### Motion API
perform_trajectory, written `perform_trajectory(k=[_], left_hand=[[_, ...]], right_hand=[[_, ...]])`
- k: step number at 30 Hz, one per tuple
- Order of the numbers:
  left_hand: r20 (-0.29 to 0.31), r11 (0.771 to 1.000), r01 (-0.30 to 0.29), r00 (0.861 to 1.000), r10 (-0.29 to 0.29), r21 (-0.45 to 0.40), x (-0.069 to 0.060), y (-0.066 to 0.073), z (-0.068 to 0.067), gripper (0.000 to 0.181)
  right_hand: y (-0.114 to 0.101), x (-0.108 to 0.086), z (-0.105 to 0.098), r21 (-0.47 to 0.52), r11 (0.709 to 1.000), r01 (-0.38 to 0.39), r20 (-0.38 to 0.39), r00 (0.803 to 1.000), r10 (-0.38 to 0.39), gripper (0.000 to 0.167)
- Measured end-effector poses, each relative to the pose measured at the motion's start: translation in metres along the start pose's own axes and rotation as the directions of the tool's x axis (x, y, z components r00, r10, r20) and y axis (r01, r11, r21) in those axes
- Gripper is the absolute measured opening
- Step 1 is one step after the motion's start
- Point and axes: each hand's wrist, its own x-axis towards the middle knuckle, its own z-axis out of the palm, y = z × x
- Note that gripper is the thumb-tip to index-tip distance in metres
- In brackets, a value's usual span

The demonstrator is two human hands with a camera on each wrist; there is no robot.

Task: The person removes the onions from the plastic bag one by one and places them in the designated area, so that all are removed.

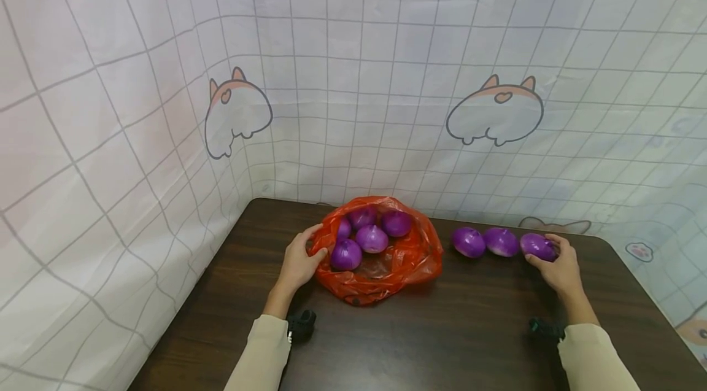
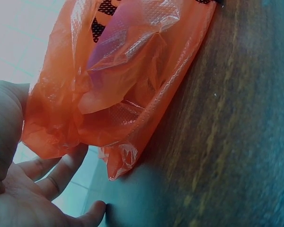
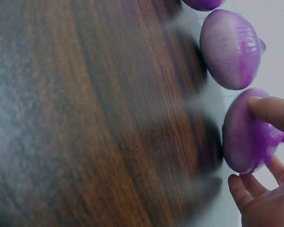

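Note:
A red plastic bag (image 1: 422,271) lies with its mouth spread wide, several purple onions (image 1: 372,239) inside. My left hand (image 1: 298,263) holds the bag's left rim; the left wrist view shows the thin film (image 2: 57,127) between thumb and fingers. To the right of the bag, three purple onions stand in a row on the table. My right hand (image 1: 564,269) grips the rightmost onion (image 1: 537,246), thumb on one side and fingers on the other. Close beside it sits the middle onion (image 3: 231,49), and the left one (image 1: 469,242) is nearest the bag.
The dark wooden table (image 1: 442,342) carries everything. Behind it and along the left hangs a white grid-patterned cloth (image 1: 359,102) with cartoon animals. A black wrist device (image 1: 301,325) sits at my left wrist, another (image 1: 545,328) at my right.

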Motion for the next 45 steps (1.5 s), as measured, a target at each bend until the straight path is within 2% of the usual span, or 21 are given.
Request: perform_trajectory(k=[4, 8, 11, 16, 19, 23, 27, 30, 32, 36, 42, 45], left_hand=[[-0.001, 1.000, 0.001, 1.000, -0.001, -0.003, 0.000, -0.001, 0.001, 0.058], [0.002, 1.000, 0.002, 1.000, -0.002, -0.004, -0.001, -0.001, 0.002, 0.058], [0.005, 1.000, 0.000, 1.000, 0.000, -0.003, 0.000, -0.001, 0.002, 0.058], [0.005, 1.000, -0.001, 1.000, 0.001, 0.007, 0.000, -0.001, 0.001, 0.057], [0.007, 1.000, 0.002, 1.000, -0.002, 0.010, 0.000, 0.000, -0.001, 0.058], [0.008, 1.000, 0.005, 1.000, -0.005, 0.014, -0.001, 0.001, -0.002, 0.058], [0.008, 1.000, 0.002, 1.000, -0.003, 0.012, -0.001, 0.001, -0.001, 0.058], [0.008, 1.000, 0.000, 1.000, 0.000, 0.008, -0.001, 0.000, -0.001, 0.058], [0.003, 1.000, 0.003, 1.000, -0.003, 0.004, -0.001, 0.000, -0.001, 0.058], [-0.006, 1.000, 0.001, 1.000, -0.001, 0.010, -0.001, 0.000, -0.001, 0.057], [0.001, 1.000, 0.013, 1.000, -0.013, 0.009, -0.001, 0.002, -0.001, 0.057], [0.000, 1.000, 0.008, 1.000, -0.008, 0.008, 0.000, 0.002, 0.000, 0.056]], right_hand=[[-0.002, -0.003, -0.004, 0.039, 0.999, -0.021, -0.007, 1.000, 0.021, 0.078], [-0.007, -0.009, -0.012, 0.082, 0.993, -0.079, -0.059, 0.995, 0.084, 0.078], [-0.017, -0.014, -0.018, 0.109, 0.985, -0.134, -0.129, 0.981, 0.148, 0.077], [-0.047, -0.023, -0.022, 0.163, 0.975, -0.153, -0.221, 0.957, 0.187, 0.073], [-0.069, -0.031, -0.019, 0.186, 0.977, -0.105, -0.252, 0.956, 0.151, 0.069], [-0.101, -0.043, -0.012, 0.232, 0.973, -0.019, -0.245, 0.967, 0.077, 0.063], [-0.130, -0.054, 0.000, 0.250, 0.966, 0.067, -0.176, 0.984, -0.023, 0.062], [-0.150, -0.062, 0.013, 0.252, 0.956, 0.147, -0.111, 0.986, -0.123, 0.062], [-0.162, -0.070, 0.025, 0.251, 0.945, 0.208, -0.059, 0.978, -0.200, 0.063], [-0.181, -0.086, 0.054, 0.292, 0.906, 0.307, 0.031, 0.944, -0.330, 0.059], [-0.195, -0.101, 0.094, 0.348, 0.858, 0.378, 0.100, 0.895, -0.435, 0.054], [-0.199, -0.108, 0.113, 0.361, 0.846, 0.392, 0.147, 0.872, -0.467, 0.054]])
